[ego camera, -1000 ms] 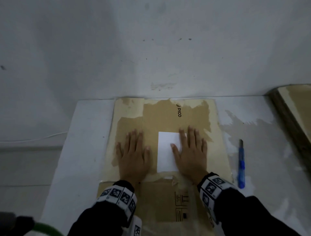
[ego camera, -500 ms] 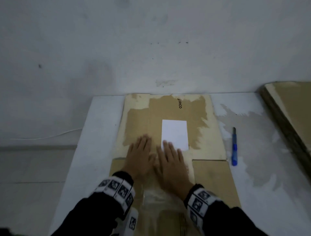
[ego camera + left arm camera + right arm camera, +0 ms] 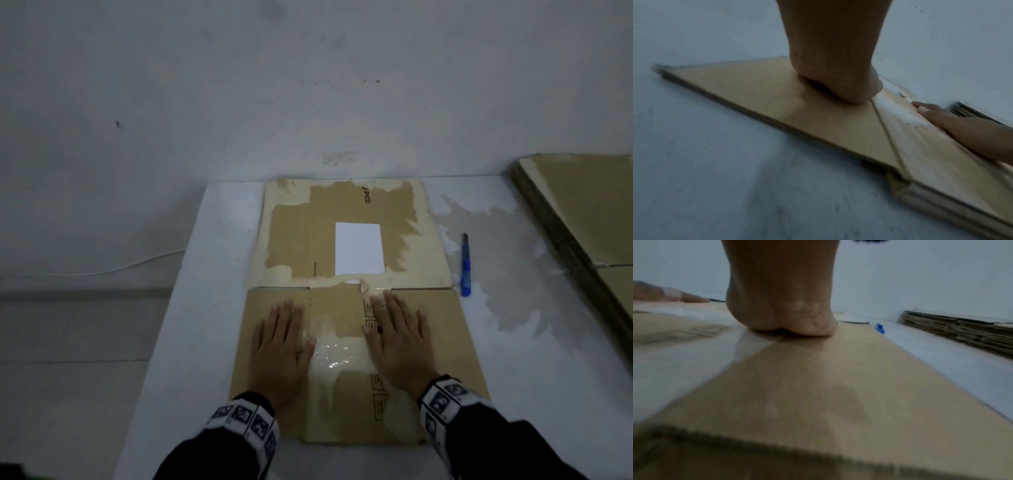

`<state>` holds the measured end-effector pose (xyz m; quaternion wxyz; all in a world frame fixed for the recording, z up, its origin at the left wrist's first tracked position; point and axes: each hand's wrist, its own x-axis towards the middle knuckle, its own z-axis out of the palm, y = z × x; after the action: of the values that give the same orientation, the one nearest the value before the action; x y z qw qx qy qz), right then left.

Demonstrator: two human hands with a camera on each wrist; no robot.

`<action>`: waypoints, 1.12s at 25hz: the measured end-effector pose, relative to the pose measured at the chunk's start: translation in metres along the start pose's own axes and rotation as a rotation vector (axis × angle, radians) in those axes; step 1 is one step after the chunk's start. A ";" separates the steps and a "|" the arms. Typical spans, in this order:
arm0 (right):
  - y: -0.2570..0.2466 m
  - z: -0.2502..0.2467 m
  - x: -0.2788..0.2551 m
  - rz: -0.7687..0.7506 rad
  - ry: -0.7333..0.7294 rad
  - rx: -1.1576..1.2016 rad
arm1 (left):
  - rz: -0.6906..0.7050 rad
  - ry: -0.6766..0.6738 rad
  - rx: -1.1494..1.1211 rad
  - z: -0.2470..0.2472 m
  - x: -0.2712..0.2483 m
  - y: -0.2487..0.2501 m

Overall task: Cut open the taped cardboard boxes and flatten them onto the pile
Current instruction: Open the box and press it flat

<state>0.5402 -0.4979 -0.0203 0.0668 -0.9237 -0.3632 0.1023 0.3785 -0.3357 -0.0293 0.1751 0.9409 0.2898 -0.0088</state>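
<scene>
A flattened brown cardboard box [image 3: 442, 342] lies on the white table [image 3: 205, 308], its far panel bearing a white label [image 3: 358, 248] and torn tape. My left hand [image 3: 279, 346] lies palm down, fingers straight, on the near left flap. My right hand [image 3: 399, 339] presses flat on the near right part, beside a shiny strip of tape [image 3: 337, 356]. In the left wrist view the heel of the left hand [image 3: 838, 78] bears on the cardboard [image 3: 756, 91]. The right wrist view shows the right hand [image 3: 783, 309] pressing the board [image 3: 818, 378].
A blue utility knife [image 3: 465, 265] lies on the table just right of the box, also seen as a blue tip [image 3: 880, 328]. A pile of flattened cardboard [image 3: 589, 212] sits at the far right, its stacked edges [image 3: 962, 332] showing. A wall rises behind the table.
Both hands have slid back toward me, from the far labelled panel onto the near flaps, and have spread apart again. The near flaps now lie flat.
</scene>
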 end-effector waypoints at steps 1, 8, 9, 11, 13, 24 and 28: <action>-0.002 -0.002 0.004 0.005 -0.029 0.009 | 0.008 0.001 0.017 -0.002 0.004 0.000; -0.037 0.012 -0.062 -0.221 -0.039 0.009 | -0.043 -0.045 0.068 -0.007 -0.024 0.018; -0.029 0.013 -0.070 -0.232 -0.030 -0.004 | -0.029 0.009 0.052 -0.001 -0.035 0.013; -0.004 0.009 -0.081 -0.123 -0.021 0.012 | -0.009 0.080 0.024 0.010 -0.049 -0.003; 0.023 0.006 -0.088 0.095 0.000 0.009 | -0.065 0.081 0.040 0.012 -0.051 -0.008; 0.054 -0.065 -0.055 0.659 0.062 0.649 | -0.793 0.166 -0.347 -0.037 -0.010 0.011; 0.073 -0.085 -0.045 0.709 0.055 0.716 | -0.776 0.237 -0.714 -0.062 -0.005 0.000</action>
<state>0.5762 -0.5858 0.0546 0.3501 -0.9118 0.0326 0.2122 0.3692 -0.3175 0.0292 0.4340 0.6413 0.6188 0.1325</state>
